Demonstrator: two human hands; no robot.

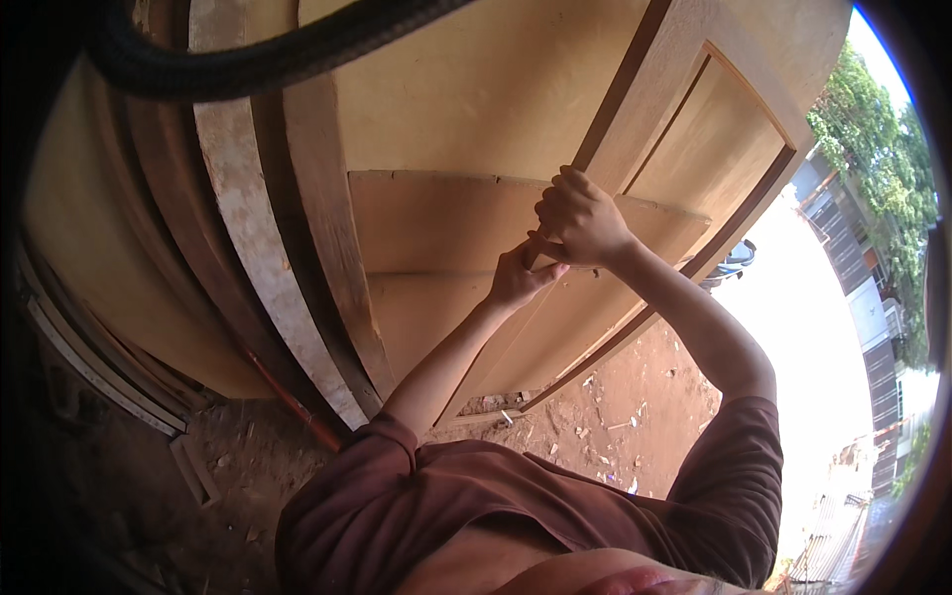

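A wooden door frame [656,104] with inset panels leans in front of me, slanting from the upper right down toward the ground. My right hand [583,216] is closed around the edge of its near upright, knuckles facing up. Just below and to the left, my left hand [521,280] grips the same edge, its thumb pointing right toward the other hand. The two hands nearly touch. Behind the frame stands a large pale plywood sheet [446,99]. My fingertips on the far side of the edge are hidden.
Several long boards, among them a whitish weathered plank [248,198] and a brown plank [332,218], lean at the left. Wood scraps litter the reddish dirt ground [635,407]. A black hose-like cable [268,61] crosses the top left. Trees [863,119] stand outside at right.
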